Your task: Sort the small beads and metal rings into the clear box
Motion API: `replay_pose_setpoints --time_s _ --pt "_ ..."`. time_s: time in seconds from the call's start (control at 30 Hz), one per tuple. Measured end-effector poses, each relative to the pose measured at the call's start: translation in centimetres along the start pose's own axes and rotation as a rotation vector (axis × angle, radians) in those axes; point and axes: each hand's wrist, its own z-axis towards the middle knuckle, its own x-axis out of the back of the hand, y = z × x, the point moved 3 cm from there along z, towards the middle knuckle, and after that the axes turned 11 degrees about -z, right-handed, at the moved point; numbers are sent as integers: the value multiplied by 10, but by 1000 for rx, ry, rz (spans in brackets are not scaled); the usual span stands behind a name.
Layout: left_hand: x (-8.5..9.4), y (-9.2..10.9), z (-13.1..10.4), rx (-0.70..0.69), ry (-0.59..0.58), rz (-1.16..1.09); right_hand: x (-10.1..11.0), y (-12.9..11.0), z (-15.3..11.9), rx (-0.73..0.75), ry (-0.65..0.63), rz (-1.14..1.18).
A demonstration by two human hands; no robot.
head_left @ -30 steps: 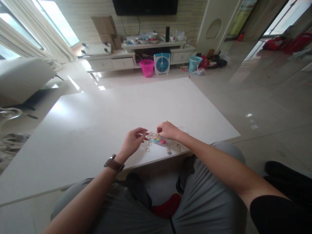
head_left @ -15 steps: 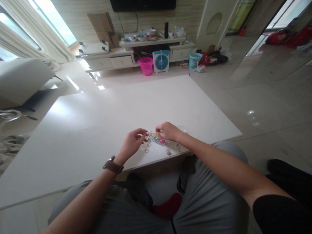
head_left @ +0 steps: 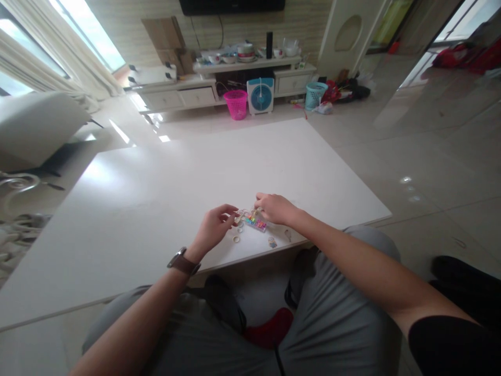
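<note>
A small clear box of colourful beads [head_left: 256,223] lies on the white table [head_left: 188,172] near its front edge. My left hand [head_left: 216,224], with a watch [head_left: 182,261] at its wrist, rests at the box's left; its fingers curl around something pale and thin, too small to name. Over the far side of the box, my right hand [head_left: 276,208] is closed in a pinch, a pale bit showing under the fingertips. Just below my left fingers lie pale rings [head_left: 236,239]. Nearer the edge are a small cartoon figure [head_left: 272,242] and a thin looped piece [head_left: 288,235].
My knees [head_left: 371,250] are close against the table's front edge. Beyond the table stand a pink basket [head_left: 236,106], a blue and white fan [head_left: 260,96] and a light-blue basket [head_left: 314,97] before a low cabinet [head_left: 195,97]. A pale sofa [head_left: 43,125] is at the left.
My right hand has shifted slightly to the right over the bead box. My left hand stays nearly where it was. The whole view has moved a little.
</note>
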Motion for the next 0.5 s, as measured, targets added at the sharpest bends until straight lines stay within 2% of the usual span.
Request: replay_pose_setpoints --time_s 0.1,0.27,0.43,0.5 --pt "-1 2 0 -7 -14 5 -1 -3 -1 10 -49 -61" --pt "-2 3 -1 -11 -23 15 3 -4 -1 -3 -31 -89" --pt "0 2 0 -17 -21 31 1 -4 -2 5 -102 -89" --pt "2 2 0 -22 -18 56 2 -4 -3 -2 -90 -86"
